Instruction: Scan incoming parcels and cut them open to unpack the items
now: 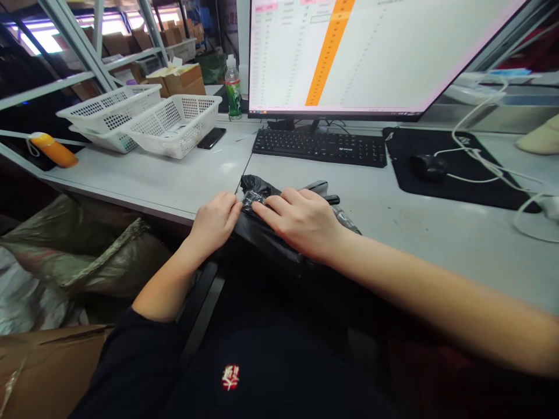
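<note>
A crumpled black plastic bag [279, 235] lies over the front edge of the desk, with shiny clear film or tape on its upper part. My left hand [217, 218] is closed at the bag's left end, thumb and fingers pinched on its edge. Across the top of the bag rests my right hand [305, 221], its fingers bent and pressed onto the plastic; its thumb is hidden. Just beyond the right hand, dark handle-like ends [325, 192] stick out, and what they belong to is covered.
Behind the bag are a keyboard [318, 145], a monitor [349, 58] and a green-labelled bottle [233, 90]. White baskets [179, 125] and a phone [212, 138] lie left. A mouse [428, 167] with loose cables sits right. Woven sacks [96, 250] and a carton [48, 372] stand below left.
</note>
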### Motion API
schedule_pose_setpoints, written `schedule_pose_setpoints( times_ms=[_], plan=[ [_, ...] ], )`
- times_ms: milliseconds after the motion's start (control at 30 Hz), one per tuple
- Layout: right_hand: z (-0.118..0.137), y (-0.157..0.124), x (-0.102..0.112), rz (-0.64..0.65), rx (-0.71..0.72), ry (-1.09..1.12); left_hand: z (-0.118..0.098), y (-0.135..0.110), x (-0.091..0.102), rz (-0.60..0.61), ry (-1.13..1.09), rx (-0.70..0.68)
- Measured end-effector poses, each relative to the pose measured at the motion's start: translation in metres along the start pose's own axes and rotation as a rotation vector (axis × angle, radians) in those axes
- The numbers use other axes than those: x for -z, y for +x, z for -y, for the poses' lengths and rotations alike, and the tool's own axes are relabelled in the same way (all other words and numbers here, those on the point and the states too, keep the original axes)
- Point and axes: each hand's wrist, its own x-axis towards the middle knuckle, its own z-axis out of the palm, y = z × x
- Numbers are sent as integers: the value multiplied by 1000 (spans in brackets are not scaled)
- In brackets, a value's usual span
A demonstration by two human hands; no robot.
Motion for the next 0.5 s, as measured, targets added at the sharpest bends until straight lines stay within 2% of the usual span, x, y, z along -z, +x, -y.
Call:
schedule_pose_setpoints(
  times_ms=[133,233,367,433,500],
  plan=[
    [1,-1,-5,13,-34,13,-3,0,-1,-2,15,-18],
    [-17,1,-3,79,-122,-39,-4,-5,1,-18,28,-36],
    [-76,-12,10,119,-400,-173,4,-12,7,-43,-3,-31],
    [-109,-32,10,92,-548,-222,12,-13,7,-39,-28,-26],
    [-136,-60,-1,144,-723,-214,20,-10,3,-26,-49,-14]
  ],
)
